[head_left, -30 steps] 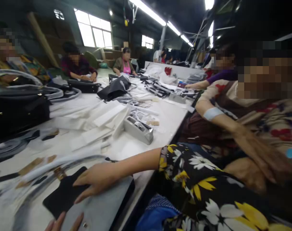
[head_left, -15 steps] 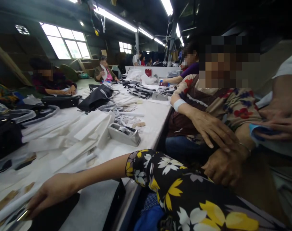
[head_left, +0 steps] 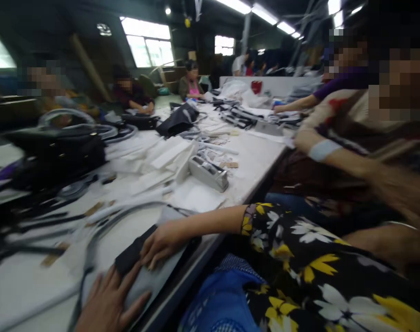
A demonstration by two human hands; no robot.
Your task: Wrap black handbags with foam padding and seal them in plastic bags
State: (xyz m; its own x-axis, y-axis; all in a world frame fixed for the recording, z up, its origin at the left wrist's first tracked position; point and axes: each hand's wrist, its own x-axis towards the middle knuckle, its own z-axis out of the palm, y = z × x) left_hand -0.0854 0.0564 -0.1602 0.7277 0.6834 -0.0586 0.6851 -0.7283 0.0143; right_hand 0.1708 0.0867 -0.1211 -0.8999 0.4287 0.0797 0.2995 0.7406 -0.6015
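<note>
Black material makes up the small flap (head_left: 131, 257) lying on a pale grey panel (head_left: 160, 282) at the near edge of the white table (head_left: 253, 161), a grey-wrapped handle (head_left: 91, 251) looping out beyond it. From where I stand, the worker's left hand (head_left: 108, 299) is spread wide, palm down across the panel, while the right hand (head_left: 163, 242) bends its fingers down at the flap's edge, and I cannot tell whether they pinch anything. Past them, a grey tape dispenser (head_left: 208, 174) sits beside heaped white strips (head_left: 171, 154).
</note>
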